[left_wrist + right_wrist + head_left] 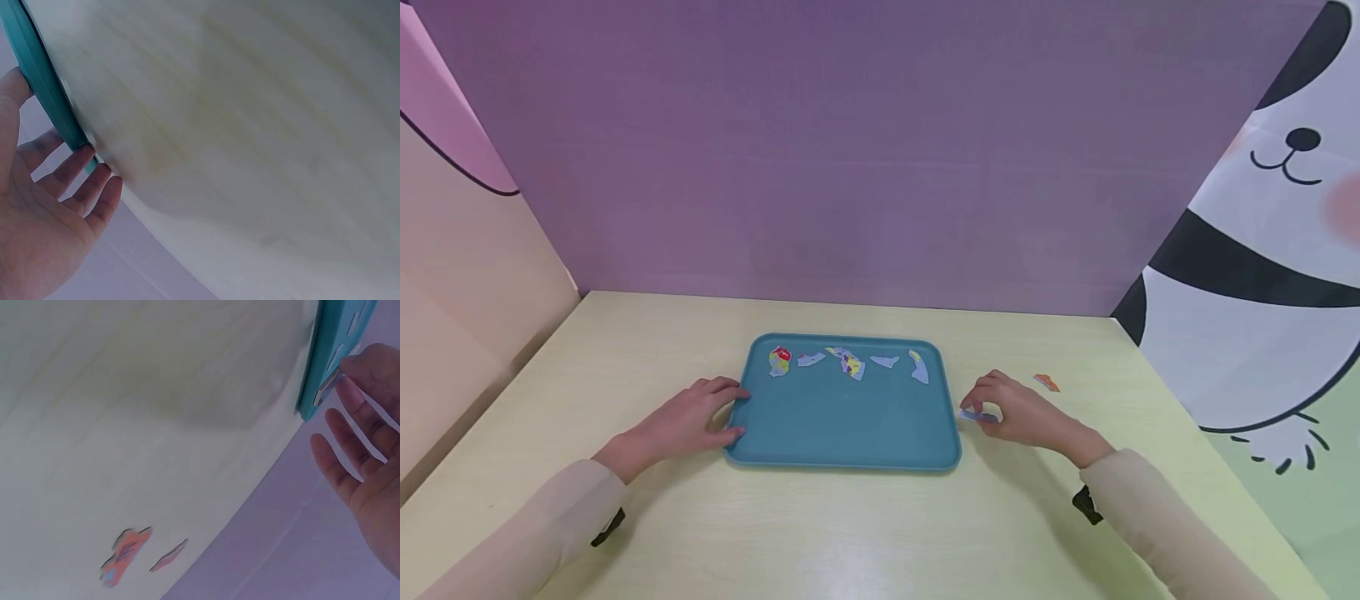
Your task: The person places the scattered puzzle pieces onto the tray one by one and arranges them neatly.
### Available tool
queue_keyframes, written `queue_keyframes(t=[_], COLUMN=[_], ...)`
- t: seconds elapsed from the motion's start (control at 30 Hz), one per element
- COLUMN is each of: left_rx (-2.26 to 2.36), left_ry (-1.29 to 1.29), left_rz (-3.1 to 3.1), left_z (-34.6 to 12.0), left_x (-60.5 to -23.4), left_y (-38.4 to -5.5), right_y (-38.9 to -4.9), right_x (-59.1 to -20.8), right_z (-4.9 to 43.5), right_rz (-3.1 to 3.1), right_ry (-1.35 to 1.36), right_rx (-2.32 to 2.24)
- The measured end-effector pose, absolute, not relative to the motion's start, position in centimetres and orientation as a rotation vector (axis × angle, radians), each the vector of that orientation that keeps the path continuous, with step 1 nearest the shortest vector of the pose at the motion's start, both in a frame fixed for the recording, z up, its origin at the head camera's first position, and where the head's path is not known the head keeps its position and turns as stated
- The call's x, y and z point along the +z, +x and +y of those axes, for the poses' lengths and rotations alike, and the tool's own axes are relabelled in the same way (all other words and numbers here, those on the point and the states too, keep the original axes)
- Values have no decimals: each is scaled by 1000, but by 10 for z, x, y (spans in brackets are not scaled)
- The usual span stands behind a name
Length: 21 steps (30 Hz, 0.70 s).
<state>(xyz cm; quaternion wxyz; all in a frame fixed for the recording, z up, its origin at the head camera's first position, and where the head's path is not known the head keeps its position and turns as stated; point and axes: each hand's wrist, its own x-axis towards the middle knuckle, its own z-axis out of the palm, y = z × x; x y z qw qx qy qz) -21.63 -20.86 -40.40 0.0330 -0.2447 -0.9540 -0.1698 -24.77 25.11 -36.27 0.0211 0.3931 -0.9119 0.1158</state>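
Observation:
My left hand rests at the left edge of a blue tray, its fingers and thumb touching the rim. The left wrist view shows those fingers fairly straight along the tray's side. Just off the tray's right edge, my right hand pinches a pale puzzle piece between thumb and index finger. In the right wrist view that piece is tilted, and the other fingers are spread. Along the tray's far side lie several puzzle pieces, among them a red-and-yellow piece, a yellow-and-lilac piece and a curved lilac piece.
To the right of the tray, an orange puzzle piece lies on the pale wooden table. A narrow pinkish piece lies beside it in the right wrist view. A purple panel stands behind the table.

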Motion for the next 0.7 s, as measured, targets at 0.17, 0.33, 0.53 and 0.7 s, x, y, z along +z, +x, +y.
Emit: queue_keyframes(t=[0.17,0.33,0.53,0.7], left_rx=[-517,-518,-516,-514], left_ry=[-748,-749,-748,-750], left_rz=[-2941,-2946,-2950,-2946], left_z=[-209,-208,-208,-209], left_x=[-404,-403,-403,-405], left_y=[-217,-217,-216,-217], right_y=[-251,-256,-259,-261], right_x=[-359,-358,-358,-359], right_z=[234,216,194,175], right_rz=[-2826,-2778,-2755,-2738], right_ry=[1235,1299,1361,1420], right_rx=[355,322,306,299])
